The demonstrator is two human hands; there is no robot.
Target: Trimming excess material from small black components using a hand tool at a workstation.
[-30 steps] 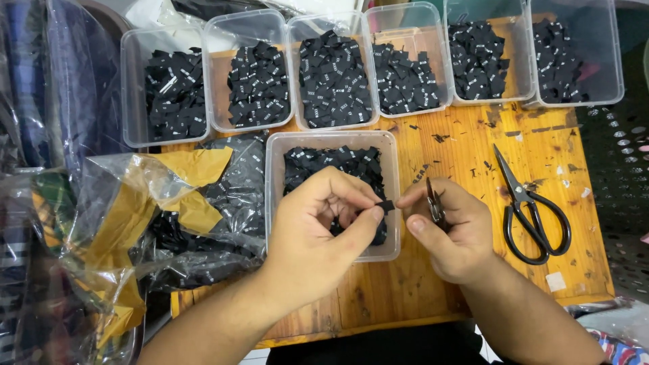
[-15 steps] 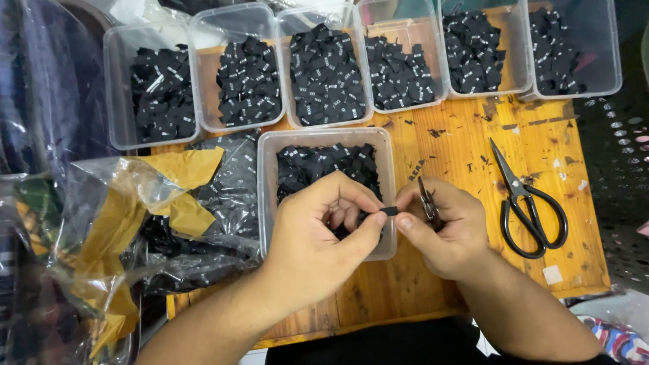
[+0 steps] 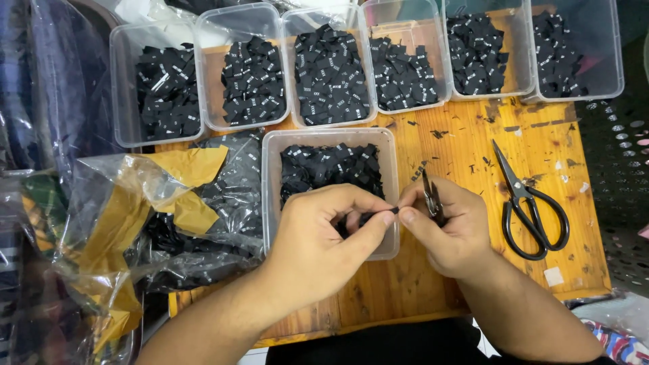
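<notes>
So my left hand (image 3: 318, 247) has thumb and forefinger pinched nearly closed on a tiny black fabric label (image 3: 382, 214), just the thin edge of it between the tips. My right hand (image 3: 449, 233) meets it from the other side, its thumb and forefinger tips closed on the same label, so both hands grip it at once. The label's long axis runs roughly left to right between the two sets of fingertips, and it looks folded flat, soft woven stuff; it's too small to make out more.

The other fingers of my right hand are curled around a small pair of metal thread snips (image 3: 430, 201), blades pointing up and away from me, poking out just above my knuckles.

Right under my left fingers sits a clear plastic tub (image 3: 270, 196), rectangular with rounded corners, about half full of the same black labels in a loose heap. Beyond my fingertips is a row of six similar tubs (image 3: 284, 67), all holding black labels. To the right of my right hand, near but not touching, black-handled scissors (image 3: 527, 203) lie closed on the orange-brown wooden board (image 3: 460, 142), tips pointing away. Left of my left hand there's a crinkly clear plastic bag (image 3: 135, 223) with yellow-brown tape, more labels inside.
</notes>
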